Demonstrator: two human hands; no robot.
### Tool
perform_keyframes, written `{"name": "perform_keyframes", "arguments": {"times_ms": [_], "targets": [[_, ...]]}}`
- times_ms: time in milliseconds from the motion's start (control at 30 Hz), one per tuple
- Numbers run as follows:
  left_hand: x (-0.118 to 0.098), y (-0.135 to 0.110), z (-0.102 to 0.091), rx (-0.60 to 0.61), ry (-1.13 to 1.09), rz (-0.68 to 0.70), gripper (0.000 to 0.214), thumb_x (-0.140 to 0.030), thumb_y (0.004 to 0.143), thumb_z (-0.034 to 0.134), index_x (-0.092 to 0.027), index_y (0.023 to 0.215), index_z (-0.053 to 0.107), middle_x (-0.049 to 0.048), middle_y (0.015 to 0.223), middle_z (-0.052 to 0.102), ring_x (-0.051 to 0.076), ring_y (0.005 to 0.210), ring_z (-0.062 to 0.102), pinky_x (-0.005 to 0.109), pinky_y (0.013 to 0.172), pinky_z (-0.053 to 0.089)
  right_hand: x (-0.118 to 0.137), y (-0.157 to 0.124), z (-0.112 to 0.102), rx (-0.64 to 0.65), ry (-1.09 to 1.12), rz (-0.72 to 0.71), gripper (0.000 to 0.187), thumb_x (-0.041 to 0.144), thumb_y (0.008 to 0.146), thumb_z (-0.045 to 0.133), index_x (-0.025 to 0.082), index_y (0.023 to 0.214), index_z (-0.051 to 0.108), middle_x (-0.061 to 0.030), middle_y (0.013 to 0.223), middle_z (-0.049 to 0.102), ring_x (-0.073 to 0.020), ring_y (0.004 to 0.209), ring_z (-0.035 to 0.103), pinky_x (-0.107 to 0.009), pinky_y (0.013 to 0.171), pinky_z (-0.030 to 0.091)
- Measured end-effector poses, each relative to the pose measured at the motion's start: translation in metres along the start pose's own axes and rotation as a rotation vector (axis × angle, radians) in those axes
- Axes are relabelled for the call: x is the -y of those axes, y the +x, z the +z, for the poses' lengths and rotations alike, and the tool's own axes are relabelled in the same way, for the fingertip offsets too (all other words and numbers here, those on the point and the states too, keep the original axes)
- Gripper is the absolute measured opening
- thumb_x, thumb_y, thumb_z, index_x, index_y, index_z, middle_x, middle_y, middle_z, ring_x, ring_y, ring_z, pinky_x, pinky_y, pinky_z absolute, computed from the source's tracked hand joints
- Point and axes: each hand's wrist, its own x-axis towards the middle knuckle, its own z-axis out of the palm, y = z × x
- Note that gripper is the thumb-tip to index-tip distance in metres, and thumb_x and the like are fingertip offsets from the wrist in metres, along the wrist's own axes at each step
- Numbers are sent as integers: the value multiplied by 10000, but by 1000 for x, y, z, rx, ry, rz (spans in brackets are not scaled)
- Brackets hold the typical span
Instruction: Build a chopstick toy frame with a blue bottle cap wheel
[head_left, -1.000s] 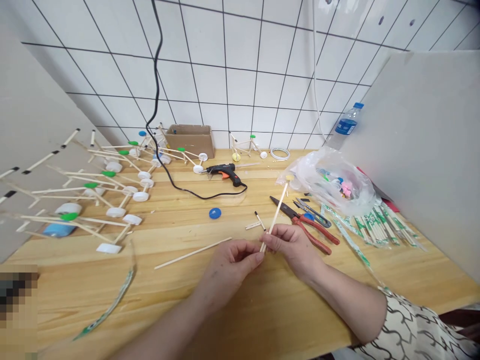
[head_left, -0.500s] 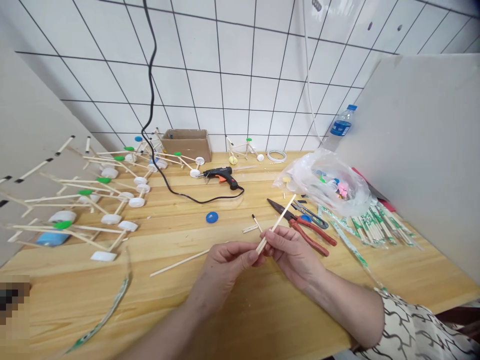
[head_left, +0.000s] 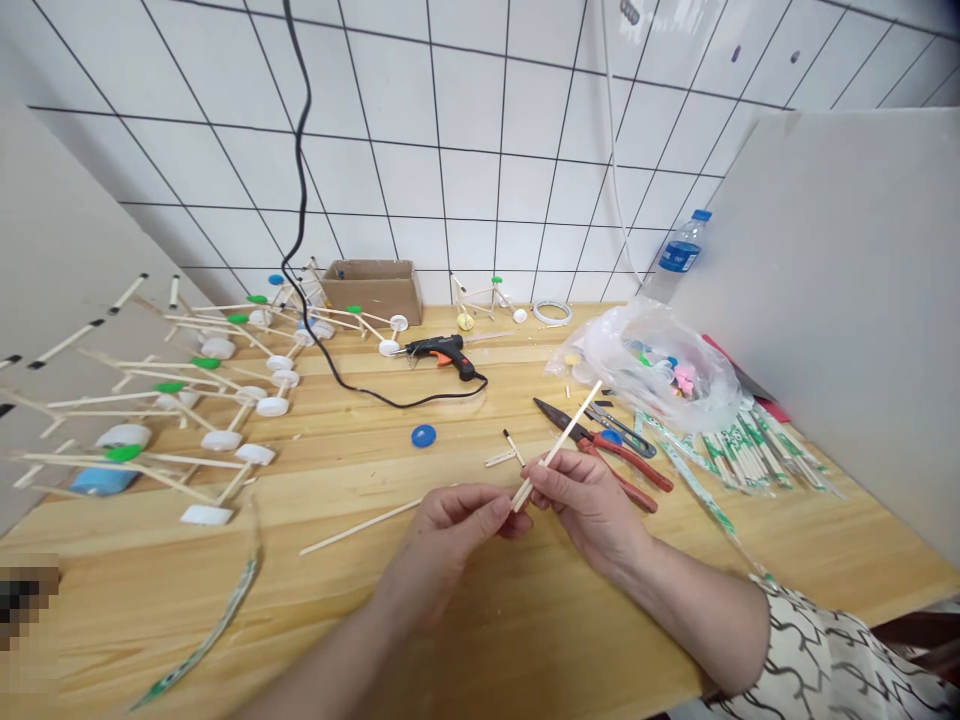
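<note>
My right hand (head_left: 589, 505) holds a thin wooden stick (head_left: 556, 447), probably a chopstick, between thumb and fingers, tilted up and to the right. My left hand (head_left: 450, 540) is just left of it, fingers curled together next to the stick's lower end, with nothing visible in them. A longer wooden stick (head_left: 360, 527) lies on the wooden table (head_left: 225, 600), its right end near my left hand. Two short stick pieces (head_left: 501, 457) lie just beyond my hands, and red-handled pliers (head_left: 607, 450) lie beyond my right hand.
Stick frames with white and green bottle caps (head_left: 225, 390) crowd the left. A black glue gun (head_left: 442, 350), its cord and a blue cap (head_left: 424, 436) lie ahead. At right are a plastic bag (head_left: 660, 365) and wrapped chopsticks (head_left: 750, 450). A cardboard box (head_left: 373, 292) stands by the tiled wall.
The stick in my right hand now leans further to the right. My left hand has drawn slightly away from it, and the view has shifted a little.
</note>
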Motion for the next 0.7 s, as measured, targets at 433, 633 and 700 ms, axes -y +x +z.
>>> {"name": "perform_keyframes", "arguments": {"times_ms": [433,633,700], "targets": [[3,2,0,-13,-113,-36,162,-304,668,730,-173,761,746,30,682,707,119,665,592,237,692,467,-2,0,0,-23,40,5,205,323,584,792,151,587,682,12,538,602,-79,525,467,-238,557,344],[4,2,1,-13,-102,-19,135,-286,687,716,-179,765,747,18,691,708,108,674,582,220,701,458,-4,-1,1,-13,27,-30,202,321,595,787,153,587,673,11,541,612,-82,530,475,-237,560,356],[4,3,1,-13,-96,-11,133,-280,690,714,-180,770,747,16,689,707,107,673,578,217,698,455,-4,-1,1,-8,26,-36,195,316,602,783,155,594,674,14,543,613,-80,530,475,-232,556,354]]}}
